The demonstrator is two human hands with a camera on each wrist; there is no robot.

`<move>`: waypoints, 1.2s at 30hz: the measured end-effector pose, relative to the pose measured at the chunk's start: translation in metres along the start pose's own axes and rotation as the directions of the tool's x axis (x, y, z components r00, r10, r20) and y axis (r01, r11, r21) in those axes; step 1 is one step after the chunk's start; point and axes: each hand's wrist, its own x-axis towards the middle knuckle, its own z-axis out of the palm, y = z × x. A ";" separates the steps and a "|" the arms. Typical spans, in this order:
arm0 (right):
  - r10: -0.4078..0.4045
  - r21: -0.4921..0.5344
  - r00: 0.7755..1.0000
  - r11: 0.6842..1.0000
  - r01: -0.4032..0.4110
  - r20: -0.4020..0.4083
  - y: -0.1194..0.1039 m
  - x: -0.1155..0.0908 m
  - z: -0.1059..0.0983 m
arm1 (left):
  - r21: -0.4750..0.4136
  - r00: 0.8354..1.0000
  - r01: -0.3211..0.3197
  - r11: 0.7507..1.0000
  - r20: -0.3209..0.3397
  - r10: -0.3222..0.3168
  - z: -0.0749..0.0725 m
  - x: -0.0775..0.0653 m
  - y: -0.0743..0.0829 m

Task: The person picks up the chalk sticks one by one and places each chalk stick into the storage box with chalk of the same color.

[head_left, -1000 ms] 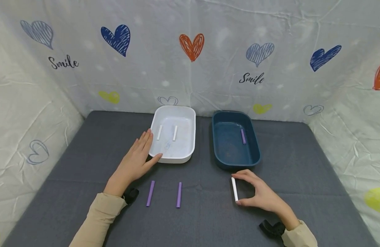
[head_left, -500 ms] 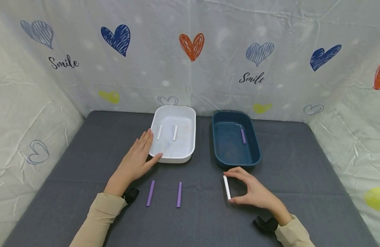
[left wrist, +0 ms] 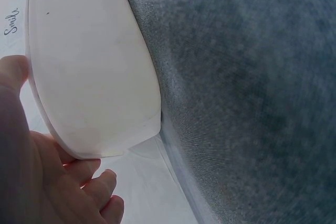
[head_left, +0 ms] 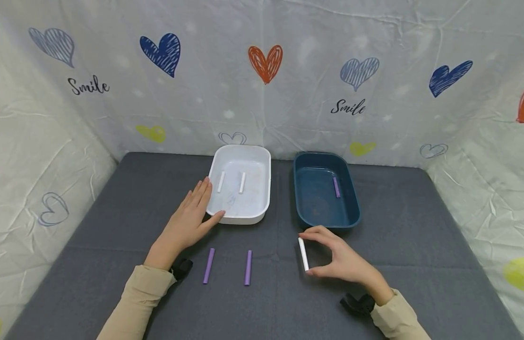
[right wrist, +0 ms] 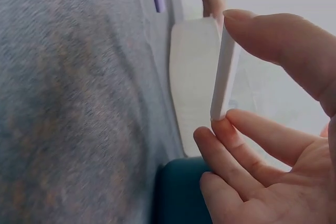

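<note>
1. Right hand [head_left: 343, 257]: thumb and fingertips pinch a white chalk-like stick [head_left: 303, 254] by its ends, probably to leave its sides clear. I hold it off the cloth [head_left: 279, 307], before the gap between both dishes.
2. Left hand [head_left: 187, 222]: fingers extended, touching the rim of the white dish [head_left: 253, 205], presumably steadying it. My hands are apart.
3. Placement seems colour-matched: two white sticks [head_left: 242, 183] inside the white dish, one purple stick [head_left: 336, 187] inside the dark blue dish [head_left: 316, 205].
4. Two loose purple sticks [head_left: 248, 267] lie nearer me.
</note>
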 end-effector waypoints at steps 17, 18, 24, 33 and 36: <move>-0.076 0.033 0.997 0.997 0.075 0.015 -0.018 0.021 -0.001 | 0.005 1.000 -0.005 1.000 -0.010 0.005 0.001 0.001 -0.001; -0.076 0.037 0.997 0.996 0.076 0.017 -0.019 0.022 -0.001 | 0.006 1.000 -0.006 1.000 -0.012 0.006 0.001 0.001 -0.001; -0.083 0.015 0.996 0.996 0.083 0.018 -0.024 0.029 -0.003 | 0.014 1.000 -0.012 1.000 -0.027 0.012 0.002 0.000 -0.002; -0.094 0.008 0.995 0.995 0.094 -0.013 -0.030 0.038 -0.012 | 0.006 1.000 -0.014 1.000 -0.024 0.014 0.003 0.001 -0.002; -0.099 0.002 0.995 0.995 0.099 -0.019 -0.031 0.043 -0.014 | 0.009 1.000 -0.013 1.000 -0.026 0.013 0.002 0.000 -0.003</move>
